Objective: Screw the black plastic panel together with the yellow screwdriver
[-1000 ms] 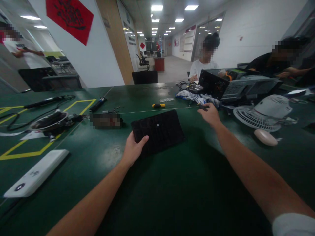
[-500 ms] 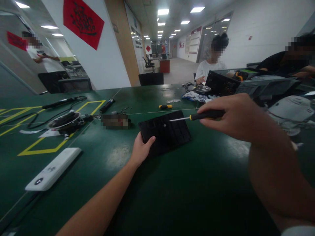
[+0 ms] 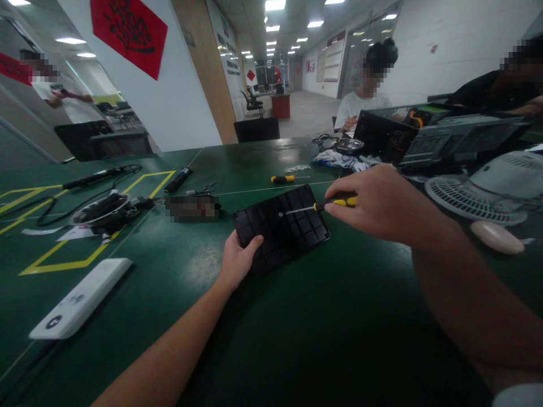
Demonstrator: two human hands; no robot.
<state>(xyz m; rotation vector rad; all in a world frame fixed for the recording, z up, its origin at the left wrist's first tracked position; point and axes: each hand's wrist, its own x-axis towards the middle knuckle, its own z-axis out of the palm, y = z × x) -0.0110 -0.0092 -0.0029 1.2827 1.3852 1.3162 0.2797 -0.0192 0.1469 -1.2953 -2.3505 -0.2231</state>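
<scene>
My left hand grips the near left corner of a flat black plastic panel, its thumb lying on top. The panel has a grid of ribs and is held tilted over the green table. In its upper middle sits a small round silver piece. My right hand is closed around the yellow and black handle of a screwdriver. The shaft points left, and its tip is at the silver piece; whether it touches, I cannot tell.
A second yellow and black screwdriver lies behind the panel. To the left are a white power bank-like device and a bundle of cables. A white fan and a computer case stand right. Other people are beyond.
The screwdriver tip has come left and down to the silver piece. My right hand has turned the handle, showing more yellow. The whole view has shifted slightly.
</scene>
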